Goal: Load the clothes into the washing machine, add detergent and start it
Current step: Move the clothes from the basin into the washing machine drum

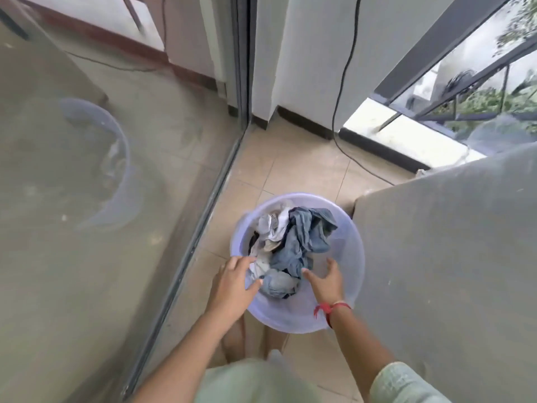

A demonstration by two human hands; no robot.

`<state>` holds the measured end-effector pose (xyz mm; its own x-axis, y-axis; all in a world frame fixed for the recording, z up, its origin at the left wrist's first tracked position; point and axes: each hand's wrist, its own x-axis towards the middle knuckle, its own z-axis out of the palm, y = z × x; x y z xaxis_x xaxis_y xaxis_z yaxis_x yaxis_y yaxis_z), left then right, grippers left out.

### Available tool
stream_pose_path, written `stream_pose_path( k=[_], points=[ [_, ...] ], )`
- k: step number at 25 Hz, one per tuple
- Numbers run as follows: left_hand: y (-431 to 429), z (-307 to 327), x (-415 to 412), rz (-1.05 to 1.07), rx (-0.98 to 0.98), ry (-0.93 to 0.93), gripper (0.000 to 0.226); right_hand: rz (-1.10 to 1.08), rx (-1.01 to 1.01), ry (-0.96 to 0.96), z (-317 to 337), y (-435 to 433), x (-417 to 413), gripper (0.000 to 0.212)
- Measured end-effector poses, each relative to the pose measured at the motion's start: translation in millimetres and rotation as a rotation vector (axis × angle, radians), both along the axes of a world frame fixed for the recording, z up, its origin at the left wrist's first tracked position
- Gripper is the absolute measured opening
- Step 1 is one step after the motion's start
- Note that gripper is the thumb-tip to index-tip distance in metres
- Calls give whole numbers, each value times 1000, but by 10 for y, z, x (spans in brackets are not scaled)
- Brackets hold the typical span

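The clothes (pixel 293 245) are lying heaped in a pale purple basin (pixel 348 257) on the floor (pixel 305 170), lower middle of the frame. The left hand (pixel 238 282) and right hand (pixel 324 279) are flanking the pile, fingers (pixel 245 260) spread wide and holding nothing, probably to gather it whole.

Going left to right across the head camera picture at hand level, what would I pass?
glass door → left hand → clothes → right hand → grey cover
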<state>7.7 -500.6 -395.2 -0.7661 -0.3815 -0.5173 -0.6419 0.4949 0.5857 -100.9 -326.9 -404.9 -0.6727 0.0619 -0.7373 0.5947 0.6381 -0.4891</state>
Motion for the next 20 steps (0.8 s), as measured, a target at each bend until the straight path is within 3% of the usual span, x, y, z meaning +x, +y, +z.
stream_pose_path(
  k=[5,7,8,10,11,13,16,20],
  points=[
    [149,-820,-386,-172,-30,53,48,-267,-208,-125,-1125,-131,-419,101],
    [215,-998,-398,-155,-14,55,48,-281,-283,-115,-1491,-213,-434,105],
    [241,-1039,-391,-132,-3,55,47,-256,-260,-71,-1602,-265,-423,94],
    [270,-1047,-349,-95,9,69,43,-234,-148,47,-1688,-353,-407,49],
    [266,-1016,-321,-79,12,75,41,-221,-82,105,-1654,-362,-408,29],
    [251,-887,-252,-30,16,66,36,-239,-27,157,-1439,-297,-388,11],
    [203,-517,-170,-13,29,48,32,-267,-51,179,-729,-76,-336,30],
    [103,218,-182,-28,46,42,31,-219,-43,263,372,290,-299,30]
  ],
)
